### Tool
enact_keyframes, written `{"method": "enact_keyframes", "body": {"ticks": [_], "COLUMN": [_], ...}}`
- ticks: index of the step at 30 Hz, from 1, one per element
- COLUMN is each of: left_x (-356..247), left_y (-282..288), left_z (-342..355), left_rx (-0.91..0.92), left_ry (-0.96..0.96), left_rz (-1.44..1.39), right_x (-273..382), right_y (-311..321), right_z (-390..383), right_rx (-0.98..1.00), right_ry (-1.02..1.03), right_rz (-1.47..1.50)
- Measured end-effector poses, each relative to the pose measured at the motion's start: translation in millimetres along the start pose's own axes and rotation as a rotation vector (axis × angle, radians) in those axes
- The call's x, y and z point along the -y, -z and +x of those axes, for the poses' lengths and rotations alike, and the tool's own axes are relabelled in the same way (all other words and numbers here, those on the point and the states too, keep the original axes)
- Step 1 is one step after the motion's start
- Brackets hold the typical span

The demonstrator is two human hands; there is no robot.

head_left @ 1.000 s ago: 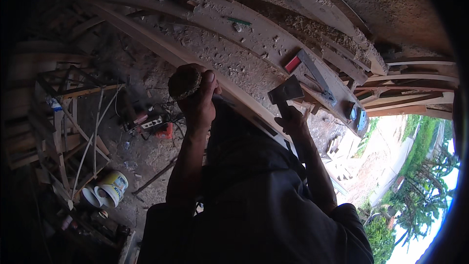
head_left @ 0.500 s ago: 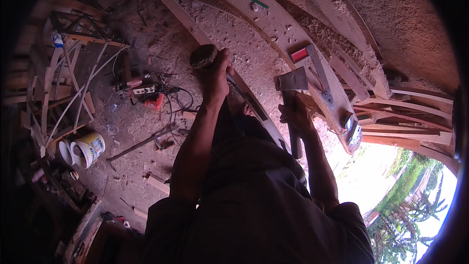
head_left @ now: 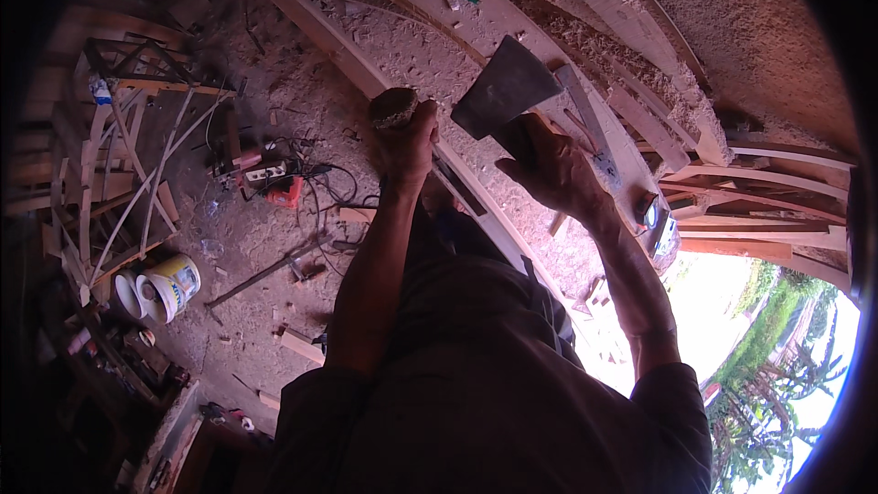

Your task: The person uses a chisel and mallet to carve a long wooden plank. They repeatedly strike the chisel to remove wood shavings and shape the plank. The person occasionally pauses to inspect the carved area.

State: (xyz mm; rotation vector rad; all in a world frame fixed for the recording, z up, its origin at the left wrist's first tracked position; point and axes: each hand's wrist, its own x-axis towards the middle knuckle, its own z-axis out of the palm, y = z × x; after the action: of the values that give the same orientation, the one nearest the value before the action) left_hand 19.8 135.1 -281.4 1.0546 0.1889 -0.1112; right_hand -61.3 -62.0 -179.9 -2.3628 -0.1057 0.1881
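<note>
Floor (head_left: 306, 87) littered with chips. Left hand (head_left: 409, 144) clenched round a rough-ended piece (head_left: 393, 108), material unclear; my right hand (head_left: 554, 169) grasps a hatchet (head_left: 508, 87), blade near that piece, not touching. Long board (head_left: 334, 41) slants behind; white bucket (head_left: 165, 288) off left. Hewing step, I judge; next move calls for steady grips, fingers clear.

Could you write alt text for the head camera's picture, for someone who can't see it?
A person's right hand holds a hatchet; the left hand grips a round-ended object near a long board. Beyond is a curved plank; white buckets are at left.
</note>
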Motion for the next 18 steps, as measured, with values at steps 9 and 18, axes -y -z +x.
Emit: {"method": "enact_keyframes", "body": {"ticks": [9, 18], "left_x": [13.6, 14.9], "left_y": [13.3, 14.1], "left_z": [-4.9, -7.2], "left_rx": [-0.032, -0.124], "left_ry": [-0.023, 0.028], "left_rz": [-0.098, -0.113], "right_x": [87.1, 95.8], "right_y": [38.2, 18.0], "right_z": [115.6, 152.0], "right_rx": [-0.019, 0.343], "right_ry": [0.446, 0.571], "right_rz": [-0.309, -0.673]}}
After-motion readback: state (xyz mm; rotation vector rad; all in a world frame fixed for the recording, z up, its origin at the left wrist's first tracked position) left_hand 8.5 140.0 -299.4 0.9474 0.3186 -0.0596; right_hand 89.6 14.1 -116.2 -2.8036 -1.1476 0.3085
